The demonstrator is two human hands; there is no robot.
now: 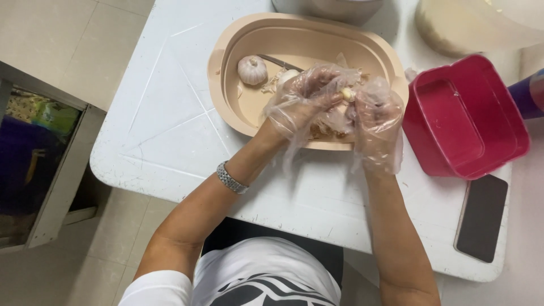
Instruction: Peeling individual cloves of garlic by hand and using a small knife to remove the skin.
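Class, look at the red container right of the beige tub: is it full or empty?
Empty. The red container stands open side up beside the beige tub, and its bare red floor shows with nothing lying inside.

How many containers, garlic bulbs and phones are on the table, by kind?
Beige tub: 1
Red tub: 1
Whole garlic bulb: 1
Phone: 1
Total: 4
Two more vessels at the top edge are cut off, so not counted.

Gloved hands [339,105] on a garlic clove [347,94] over beige tub [222,56]
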